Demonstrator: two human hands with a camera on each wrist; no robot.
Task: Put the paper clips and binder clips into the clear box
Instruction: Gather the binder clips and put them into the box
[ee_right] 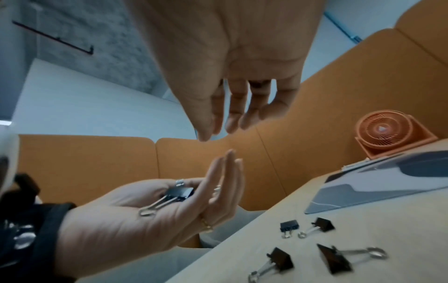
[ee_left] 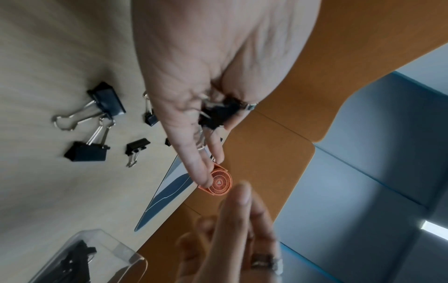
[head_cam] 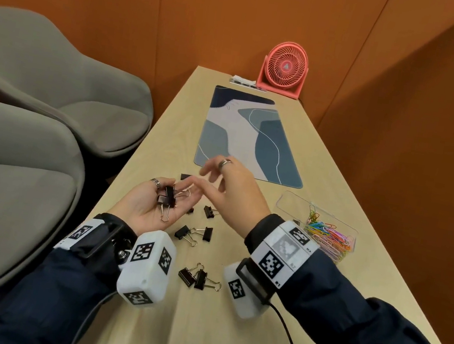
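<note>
My left hand (head_cam: pixel 185 199) lies palm up over the table's left side, with a few black binder clips (head_cam: pixel 167 196) resting in the palm (ee_right: pixel 179 192); its fingers are nearly straight. My right hand (head_cam: pixel 203 180) hovers just above the left fingertips, fingers loosely spread and holding nothing (ee_right: pixel 218 126). Several more binder clips lie loose on the wood (head_cam: pixel 208 211) (head_cam: pixel 188 233) (head_cam: pixel 199 278). The clear box (head_cam: pixel 292 206) sits to the right behind my right wrist, holding coloured paper clips (head_cam: pixel 326 233) and some black clips (ee_left: pixel 77 256).
A blue patterned desk mat (head_cam: pixel 249 136) lies beyond the hands, and a pink fan (head_cam: pixel 285 69) stands at the table's far end. Two grey chairs (head_cam: pixel 55 77) stand along the table's left edge. Orange walls close in the right and back.
</note>
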